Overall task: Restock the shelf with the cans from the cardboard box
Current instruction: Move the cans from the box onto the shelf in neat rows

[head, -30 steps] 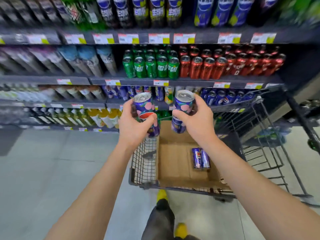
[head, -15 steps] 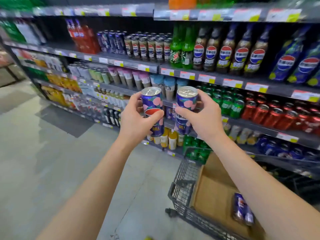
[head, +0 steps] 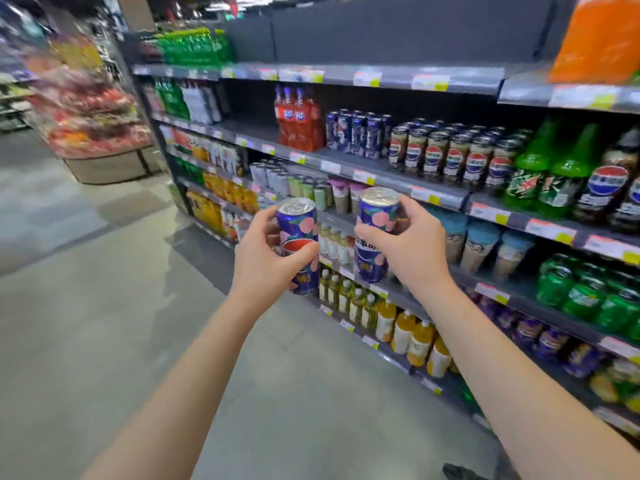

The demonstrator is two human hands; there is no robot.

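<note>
My left hand [head: 266, 261] grips a blue can with a pink peach print [head: 298, 230], held upright. My right hand [head: 412, 247] grips a second can of the same kind [head: 375, 223], also upright, a little higher. Both cans are at chest height in front of the shelf unit. On the second shelf [head: 381, 168] stands a row of matching blue peach cans [head: 356, 133], with bare shelf to their left beyond red bottles [head: 299, 119]. The cardboard box and cart are out of view.
Beige cola cans [head: 450, 154] and green bottles [head: 550, 168] stand right of the blue row. Lower shelves hold cups, juice bottles and green cans. The top shelf is mostly bare. A produce stand [head: 100, 133] sits far left across the grey floor.
My view has swung up and to the left, so the cart and box have dropped out of sight. Both hands keep their cans and have come nearer the shelves.
</note>
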